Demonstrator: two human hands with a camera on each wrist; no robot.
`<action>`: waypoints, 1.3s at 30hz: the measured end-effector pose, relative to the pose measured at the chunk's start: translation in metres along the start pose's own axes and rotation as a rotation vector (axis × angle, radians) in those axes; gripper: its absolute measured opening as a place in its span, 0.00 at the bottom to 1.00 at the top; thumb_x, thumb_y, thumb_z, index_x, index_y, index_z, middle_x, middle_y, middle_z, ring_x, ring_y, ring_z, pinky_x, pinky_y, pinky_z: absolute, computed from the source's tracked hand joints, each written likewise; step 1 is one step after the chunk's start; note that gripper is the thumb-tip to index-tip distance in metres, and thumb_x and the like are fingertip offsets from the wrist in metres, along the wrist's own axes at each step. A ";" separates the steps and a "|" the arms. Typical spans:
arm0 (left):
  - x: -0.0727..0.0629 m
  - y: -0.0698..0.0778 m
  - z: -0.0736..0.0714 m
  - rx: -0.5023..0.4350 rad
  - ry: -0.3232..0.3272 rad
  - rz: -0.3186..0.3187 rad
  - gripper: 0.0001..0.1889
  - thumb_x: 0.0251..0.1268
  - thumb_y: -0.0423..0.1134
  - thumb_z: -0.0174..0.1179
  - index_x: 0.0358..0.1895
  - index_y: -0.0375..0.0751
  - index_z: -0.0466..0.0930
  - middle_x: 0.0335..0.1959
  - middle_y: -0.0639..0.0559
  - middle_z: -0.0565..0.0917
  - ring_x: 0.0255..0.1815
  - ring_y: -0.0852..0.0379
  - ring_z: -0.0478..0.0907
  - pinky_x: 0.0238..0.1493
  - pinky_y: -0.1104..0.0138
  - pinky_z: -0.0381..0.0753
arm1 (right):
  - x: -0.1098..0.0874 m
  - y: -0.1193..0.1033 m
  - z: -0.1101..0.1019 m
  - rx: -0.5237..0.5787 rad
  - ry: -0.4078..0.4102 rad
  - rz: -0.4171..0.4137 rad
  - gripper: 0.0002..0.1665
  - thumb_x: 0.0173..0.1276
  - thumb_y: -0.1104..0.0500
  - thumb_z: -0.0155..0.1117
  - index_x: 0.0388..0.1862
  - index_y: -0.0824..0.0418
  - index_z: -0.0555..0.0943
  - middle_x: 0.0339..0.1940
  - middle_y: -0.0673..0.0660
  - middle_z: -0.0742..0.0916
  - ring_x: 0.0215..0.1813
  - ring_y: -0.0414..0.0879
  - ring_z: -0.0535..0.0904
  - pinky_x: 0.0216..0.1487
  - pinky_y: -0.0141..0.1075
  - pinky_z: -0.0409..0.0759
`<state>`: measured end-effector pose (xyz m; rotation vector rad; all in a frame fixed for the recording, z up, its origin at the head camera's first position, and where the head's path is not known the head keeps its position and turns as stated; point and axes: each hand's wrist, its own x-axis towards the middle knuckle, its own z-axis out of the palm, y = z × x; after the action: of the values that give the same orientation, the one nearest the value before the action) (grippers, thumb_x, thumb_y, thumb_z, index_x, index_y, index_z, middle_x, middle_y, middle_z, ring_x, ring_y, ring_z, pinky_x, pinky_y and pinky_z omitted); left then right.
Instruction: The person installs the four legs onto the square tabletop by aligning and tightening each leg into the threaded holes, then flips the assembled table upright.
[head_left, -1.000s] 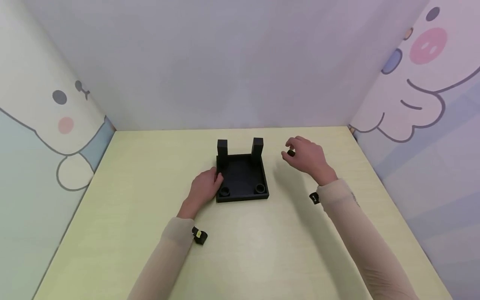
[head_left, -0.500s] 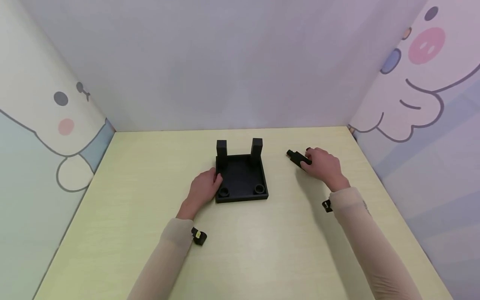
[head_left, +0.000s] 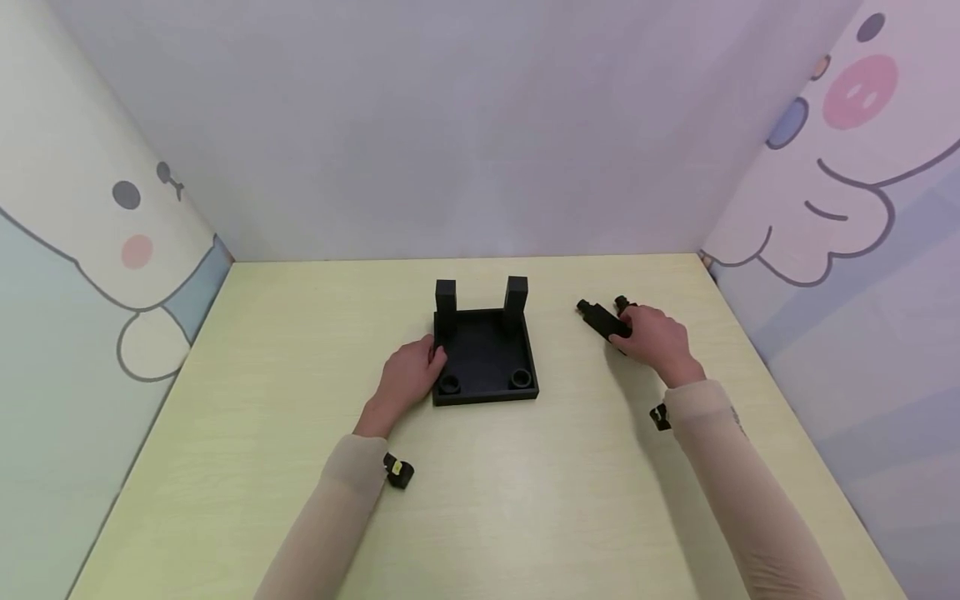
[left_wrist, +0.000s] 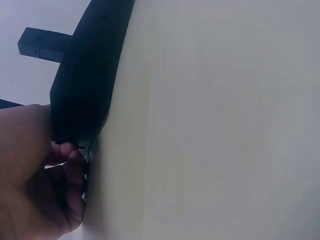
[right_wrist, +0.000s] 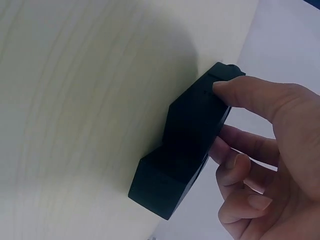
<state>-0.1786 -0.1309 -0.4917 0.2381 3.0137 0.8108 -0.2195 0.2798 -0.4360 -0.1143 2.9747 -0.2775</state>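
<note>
A black square base [head_left: 483, 354] with a raised rim lies mid-table. Two upright block legs [head_left: 515, 296] stand at its far corners, and round sockets [head_left: 521, 378] mark the near ones. My left hand [head_left: 407, 372] grips the base's left edge, thumb over the rim; in the left wrist view its fingers curl at the base's end. To the right, my right hand [head_left: 656, 337] pinches a black block leg [head_left: 600, 319] with a knobbed end. A second knobbed end [head_left: 621, 302] shows beside it. In the right wrist view, the thumb presses the dark block [right_wrist: 195, 117], with fingers behind.
The pale wooden table [head_left: 480, 500] ends at a light back wall [head_left: 465, 133]. Side walls with cartoon animals enclose it at left and right. A small black camera [head_left: 398, 472] sits at the left cuff, another [head_left: 660, 417] at the right.
My right hand has moved right and slightly nearer, lowering toward the table. The knobbed black pieces by its fingers have come into fuller view. My left hand and the base stay put.
</note>
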 end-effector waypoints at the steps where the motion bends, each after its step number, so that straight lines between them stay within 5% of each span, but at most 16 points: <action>1: 0.000 0.000 0.000 -0.002 -0.002 -0.001 0.16 0.76 0.46 0.46 0.28 0.44 0.66 0.20 0.53 0.66 0.21 0.56 0.63 0.23 0.66 0.56 | 0.000 0.000 0.001 0.000 -0.004 0.004 0.30 0.69 0.46 0.66 0.60 0.66 0.79 0.56 0.69 0.86 0.51 0.65 0.84 0.40 0.58 0.80; 16: 0.001 -0.002 0.001 -0.012 -0.014 0.000 0.16 0.76 0.47 0.46 0.28 0.44 0.67 0.20 0.54 0.66 0.20 0.56 0.63 0.23 0.66 0.56 | 0.001 -0.003 0.003 0.002 0.012 0.017 0.30 0.68 0.45 0.66 0.59 0.66 0.80 0.51 0.70 0.87 0.37 0.58 0.84 0.28 0.49 0.77; 31: 0.003 0.001 -0.003 -0.038 -0.024 -0.030 0.16 0.75 0.47 0.47 0.27 0.45 0.67 0.19 0.54 0.65 0.19 0.56 0.63 0.23 0.66 0.55 | -0.001 -0.008 -0.004 0.088 0.256 0.030 0.26 0.61 0.42 0.67 0.52 0.58 0.86 0.48 0.63 0.90 0.39 0.58 0.85 0.27 0.48 0.75; 39: 0.009 -0.001 -0.004 -0.058 -0.032 -0.049 0.18 0.75 0.48 0.46 0.25 0.44 0.68 0.18 0.54 0.66 0.19 0.57 0.64 0.22 0.66 0.57 | -0.007 -0.024 -0.019 0.134 0.298 -0.016 0.23 0.61 0.42 0.68 0.49 0.54 0.86 0.45 0.60 0.90 0.36 0.56 0.84 0.24 0.43 0.70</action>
<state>-0.1879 -0.1322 -0.4884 0.1731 2.9486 0.8797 -0.2143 0.2606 -0.4122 -0.0879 3.2367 -0.5395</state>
